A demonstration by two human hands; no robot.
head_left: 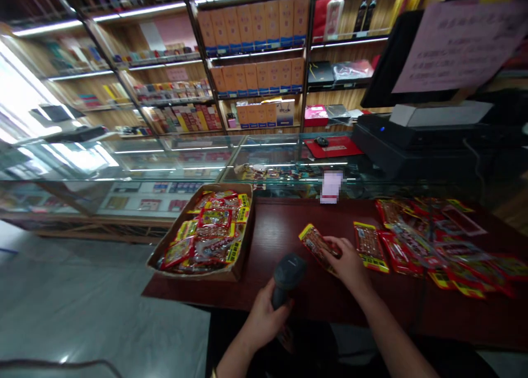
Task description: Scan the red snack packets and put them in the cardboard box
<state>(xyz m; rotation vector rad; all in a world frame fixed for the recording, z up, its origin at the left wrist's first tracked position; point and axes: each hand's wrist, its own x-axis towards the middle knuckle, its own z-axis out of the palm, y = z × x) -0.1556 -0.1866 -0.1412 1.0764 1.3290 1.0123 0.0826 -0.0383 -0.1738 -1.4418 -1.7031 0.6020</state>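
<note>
My left hand [264,317] is wrapped round the handle of a dark grey barcode scanner [290,272], held over the counter's near edge. My right hand [344,259] grips a red and yellow snack packet [312,239] by its right side; the packet is slightly tilted, its far corner pointing up and left. Just right of that hand lies another snack packet [370,246] by itself. Farther right, a loose spread of packets [412,251] covers the counter. Left of the scanner stands an open cardboard box [244,257] filled with similar packets.
The dark red wooden counter [270,224] adjoins a glass display case [185,152] behind it. A monitor with a pink paper [457,48] stands at the right, above a black machine [412,147]. A red mat [342,147] lies on the glass. Stocked shelves [256,53] line the wall.
</note>
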